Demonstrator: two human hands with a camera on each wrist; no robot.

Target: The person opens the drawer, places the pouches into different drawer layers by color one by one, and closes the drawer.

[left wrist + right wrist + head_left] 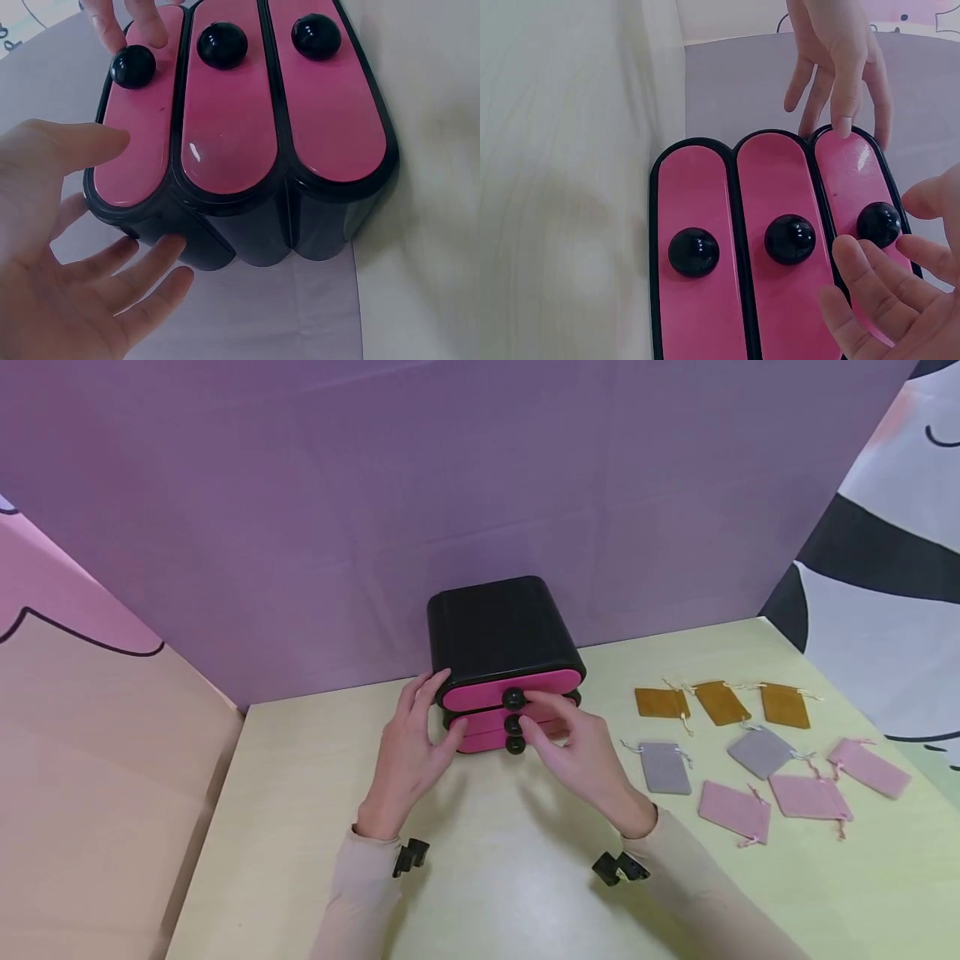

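Observation:
A small black drawer unit (495, 627) with pink fronts stands against the back cloth, its three drawers closed. Each front (229, 142) bears a round black knob. My left hand (412, 743) is at the unit's left side, fingers spread along the casing and thumb in front of the pink fronts. At the top drawer's knob (879, 224) my right hand (581, 752) has its fingertips right beside it, fingers loosely bent and spread. The middle knob (790, 239) and bottom knob (694, 252) are in plain sight in the right wrist view.
On the right of the table (285, 860) lie several small drawstring pouches: brown ones such as one pouch (785, 706) at the back, grey pouches (666, 768) in the middle and pink pouches (735, 812) nearer. A purple cloth (480, 485) hangs behind the unit.

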